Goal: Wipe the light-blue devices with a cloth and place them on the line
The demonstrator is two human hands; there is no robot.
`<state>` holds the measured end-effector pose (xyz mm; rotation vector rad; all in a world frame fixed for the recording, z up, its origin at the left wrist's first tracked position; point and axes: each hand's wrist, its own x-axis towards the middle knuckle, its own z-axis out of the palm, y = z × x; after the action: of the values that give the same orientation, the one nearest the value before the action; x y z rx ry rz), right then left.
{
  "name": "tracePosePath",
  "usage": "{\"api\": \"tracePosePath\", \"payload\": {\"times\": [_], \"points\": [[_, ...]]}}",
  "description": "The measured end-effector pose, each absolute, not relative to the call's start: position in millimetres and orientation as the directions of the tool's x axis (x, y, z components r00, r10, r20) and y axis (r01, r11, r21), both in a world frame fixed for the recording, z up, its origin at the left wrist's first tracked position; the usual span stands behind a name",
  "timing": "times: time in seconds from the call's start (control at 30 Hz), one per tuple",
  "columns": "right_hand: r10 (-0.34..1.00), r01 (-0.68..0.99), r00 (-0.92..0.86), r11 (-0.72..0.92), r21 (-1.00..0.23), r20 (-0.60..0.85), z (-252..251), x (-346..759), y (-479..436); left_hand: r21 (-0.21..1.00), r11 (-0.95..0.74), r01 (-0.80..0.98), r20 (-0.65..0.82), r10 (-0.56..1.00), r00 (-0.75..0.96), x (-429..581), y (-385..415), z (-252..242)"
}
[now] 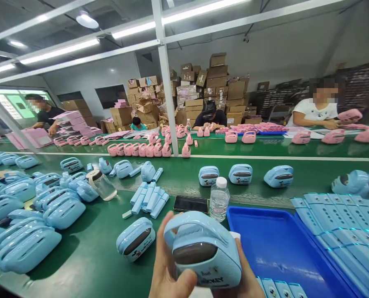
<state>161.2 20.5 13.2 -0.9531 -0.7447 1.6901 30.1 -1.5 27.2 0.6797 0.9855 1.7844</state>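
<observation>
Held up between left hand (172, 265) and right hand (245, 277): a pale blue handled plastic unit (203, 244), dark oval window toward the camera, just above the near stretch of a green conveyor belt (88, 260). Left fingers (184, 279) curled around the unit's lower left end, spread rather than pressed together, no pinch. Right hand cupped against the far right side, partly hidden behind the unit, exact finger placement impossible to tell. Just beside the right hand, a blue plastic tray (274, 244) piled with perforated pale blue strips (342, 227). Nearby on the belt, a matching blue unit (136, 239), a water bottle (219, 200), a black smartphone (190, 204) and loose pale blue tubes (149, 198). At left, a heap of blue units (26, 248). Beyond, rows of pink units (141, 150) on a second belt, a co-worker in a white shirt (315, 111) handling one at right, another co-worker in black (209, 118) seated before stacked cardboard cartons (209, 82).
</observation>
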Motion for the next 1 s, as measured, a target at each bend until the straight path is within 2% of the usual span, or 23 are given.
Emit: {"api": "tracePosePath", "payload": {"times": [0.07, 0.1, 0.13, 0.17, 0.2, 0.23, 0.27, 0.3, 0.33, 0.37, 0.4, 0.43, 0.47, 0.5, 0.53, 0.6, 0.7, 0.83, 0.93, 1.0], "points": [[0.989, -0.432, -0.049, -0.147, -0.890, -0.140, 20.4, 154.2, 19.9, 0.863, -0.287, -0.416, 0.095, 0.900, -0.425, 30.0, 1.4, 30.0], [0.999, -0.335, 0.030, 0.022, -0.942, 0.012, 19.6, 150.9, 18.8, 0.843, -0.272, -0.465, 0.069, 0.911, -0.407, 29.4, 2.2, 31.5], [0.971, -0.181, 0.082, 0.237, -0.954, 0.226, 15.7, 147.7, 17.3, 0.798, -0.215, -0.563, -0.006, 0.931, -0.364, 28.2, 2.8, 33.3], [0.888, -0.006, 0.079, 0.456, -0.890, 0.454, 8.9, 144.7, 15.6, 0.724, -0.134, -0.676, -0.105, 0.948, -0.300, 26.5, 3.2, 35.3], [0.767, 0.135, 0.031, 0.632, -0.763, 0.641, 0.1, 142.2, 13.8, 0.633, -0.059, -0.772, -0.199, 0.951, -0.236, 24.4, 3.9, 37.3], [0.653, 0.223, -0.024, 0.742, -0.633, 0.757, -9.6, 140.2, 12.2, 0.549, -0.015, -0.836, -0.272, 0.942, -0.195, 22.0, 4.9, 39.0], [0.595, 0.263, -0.061, 0.784, -0.562, 0.802, -19.1, 138.9, 11.1, 0.486, -0.007, -0.874, -0.311, 0.933, -0.180, 19.7, 6.4, 39.9], [0.612, 0.270, -0.072, 0.772, -0.575, 0.788, -27.3, 138.4, 10.4, 0.446, -0.026, -0.894, -0.326, 0.926, -0.190, 17.6, 8.2, 39.9], [0.697, 0.247, -0.057, 0.704, -0.666, 0.715, -33.3, 138.6, 10.2, 0.430, -0.059, -0.901, -0.322, 0.922, -0.214, 16.0, 10.1, 38.7], [0.818, 0.182, -0.027, 0.570, -0.801, 0.575, -36.9, 139.4, 10.4, 0.439, -0.092, -0.894, -0.300, 0.923, -0.242, 15.1, 11.7, 36.4], [0.927, 0.070, 0.002, 0.375, -0.924, 0.376, -37.8, 140.6, 10.9, 0.463, -0.112, -0.879, -0.263, 0.930, -0.257, 14.9, 12.7, 33.3], [0.987, -0.079, 0.013, 0.161, -0.984, 0.161, -36.5, 142.2, 11.6, 0.498, -0.119, -0.859, -0.214, 0.943, -0.255, 15.3, 13.0, 29.7], [1.000, -0.234, 0.005, -0.021, -0.972, -0.023, -33.3, 144.3, 12.4, 0.545, -0.119, -0.830, -0.159, 0.957, -0.241, 15.9, 12.3, 26.3], [0.989, -0.370, -0.014, -0.141, -0.918, -0.146, -28.9, 147.0, 13.5, 0.600, -0.124, -0.791, -0.099, 0.969, -0.226, 16.5, 10.9, 23.5], [0.977, -0.473, -0.038, -0.204, -0.857, -0.211, -23.8, 150.3, 14.8, 0.658, -0.130, -0.742, -0.043, 0.977, -0.209, 16.5, 9.1, 21.7], [0.966, -0.572, -0.087, -0.248, -0.782, -0.243, -12.8, 158.9, 18.6, 0.764, -0.091, -0.639, 0.009, 0.992, -0.129, 14.4, 6.0, 21.6], [0.957, -0.615, -0.165, -0.289, -0.734, -0.239, 2.7, 171.8, 26.6, 0.865, 0.035, -0.500, -0.003, 0.998, 0.064, 7.2, 7.6, 25.3], [0.970, -0.657, -0.121, -0.239, -0.715, -0.213, 15.8, 175.7, 37.1, 0.922, 0.037, -0.387, -0.002, 0.996, 0.092, 2.1, 16.9, 25.1], [0.980, -0.539, -0.014, -0.173, -0.824, -0.197, 11.7, 171.1, 37.9, 0.934, 0.051, -0.353, -0.040, 0.998, 0.039, 2.8, 20.4, 28.6], [0.997, -0.291, -0.014, -0.074, -0.954, -0.073, 1.4, 170.8, 31.5, 0.952, -0.009, -0.306, -0.015, 0.997, -0.076, -0.8, 25.0, 40.0]]}}
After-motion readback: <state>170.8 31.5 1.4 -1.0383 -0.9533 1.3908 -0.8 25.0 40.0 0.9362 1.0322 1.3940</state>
